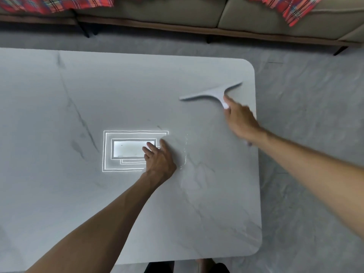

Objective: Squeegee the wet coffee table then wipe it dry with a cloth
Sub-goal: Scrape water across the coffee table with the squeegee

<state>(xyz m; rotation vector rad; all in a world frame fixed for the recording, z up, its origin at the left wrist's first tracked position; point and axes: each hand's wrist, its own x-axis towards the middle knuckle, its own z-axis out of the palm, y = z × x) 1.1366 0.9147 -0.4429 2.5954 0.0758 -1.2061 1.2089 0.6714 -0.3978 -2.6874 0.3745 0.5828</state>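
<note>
Fingers (226, 101) of the right hand (239, 120) close around the handle of the white T-shaped plastic squeegee (211, 94) — its blade rests near the far right corner of the pale grey marble-patterned coffee table (226, 203). The left hand (158, 158) lies open, fingers spread flat on the tabletop — holding nothing.

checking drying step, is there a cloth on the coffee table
No, the coffee table carries only the squeegee, under the right hand, and the left hand.

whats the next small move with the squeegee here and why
Probably draw the squeegee toward the table's right edge. The right hand grips its handle, the blade lies near the far right corner, and a line of water shows just right of the left hand, which rests flat on the top. No cloth is in view, so drying likely comes later.
</note>
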